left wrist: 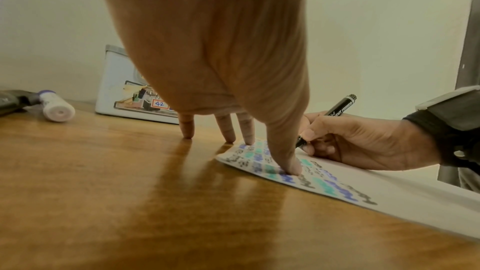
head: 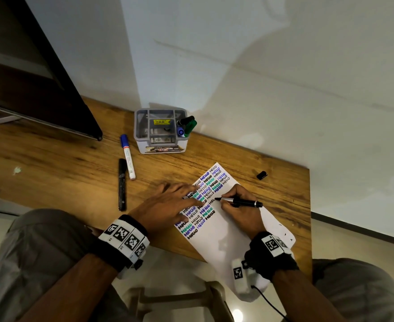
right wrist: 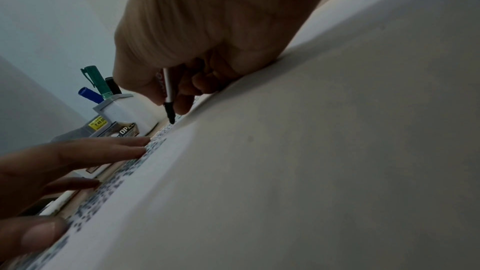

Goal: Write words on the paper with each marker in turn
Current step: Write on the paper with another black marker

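My right hand (head: 240, 205) pinches one black marker (head: 242, 202), tip on the paper (head: 226, 233). My left hand (head: 168, 205) presses it flat, fingers straight. Two markers (head: 127, 156) lie aside, three stand in the box (head: 160, 131).

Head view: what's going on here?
A person is writing on the paper at a wooden table. The right hand grips a black marker, tip on the sheet, mid-word after rows of HELLO in several colours. The left hand presses the sheet flat with spread fingers. Its cap lies apart; two markers lie aside, more stand in the organizer.
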A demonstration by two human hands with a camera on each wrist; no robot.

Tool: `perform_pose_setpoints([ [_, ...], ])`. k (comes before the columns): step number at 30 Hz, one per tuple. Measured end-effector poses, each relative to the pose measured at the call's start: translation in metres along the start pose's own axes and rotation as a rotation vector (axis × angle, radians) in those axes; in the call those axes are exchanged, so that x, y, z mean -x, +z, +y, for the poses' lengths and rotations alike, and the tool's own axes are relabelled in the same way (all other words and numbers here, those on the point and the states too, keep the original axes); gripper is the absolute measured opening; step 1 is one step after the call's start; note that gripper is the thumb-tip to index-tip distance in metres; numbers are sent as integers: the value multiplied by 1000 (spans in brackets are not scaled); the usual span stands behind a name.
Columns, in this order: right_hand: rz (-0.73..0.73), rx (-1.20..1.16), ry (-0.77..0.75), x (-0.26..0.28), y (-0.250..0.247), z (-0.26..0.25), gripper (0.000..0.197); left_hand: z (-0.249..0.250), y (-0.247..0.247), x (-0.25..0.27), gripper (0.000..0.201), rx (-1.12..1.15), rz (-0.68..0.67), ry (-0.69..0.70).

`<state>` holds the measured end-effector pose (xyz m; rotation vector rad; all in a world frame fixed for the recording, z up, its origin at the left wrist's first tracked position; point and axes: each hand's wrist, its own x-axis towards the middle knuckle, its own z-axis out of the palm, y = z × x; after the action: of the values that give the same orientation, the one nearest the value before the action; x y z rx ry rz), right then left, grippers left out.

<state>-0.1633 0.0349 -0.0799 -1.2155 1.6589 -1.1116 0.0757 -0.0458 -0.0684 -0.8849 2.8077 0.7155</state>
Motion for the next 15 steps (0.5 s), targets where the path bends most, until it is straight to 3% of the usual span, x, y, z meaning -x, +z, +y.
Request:
perform_pose_setpoints([
  [15, 27, -18, 20, 0, 1, -1, 21, 0, 0, -1, 58, -3, -13, 3],
])
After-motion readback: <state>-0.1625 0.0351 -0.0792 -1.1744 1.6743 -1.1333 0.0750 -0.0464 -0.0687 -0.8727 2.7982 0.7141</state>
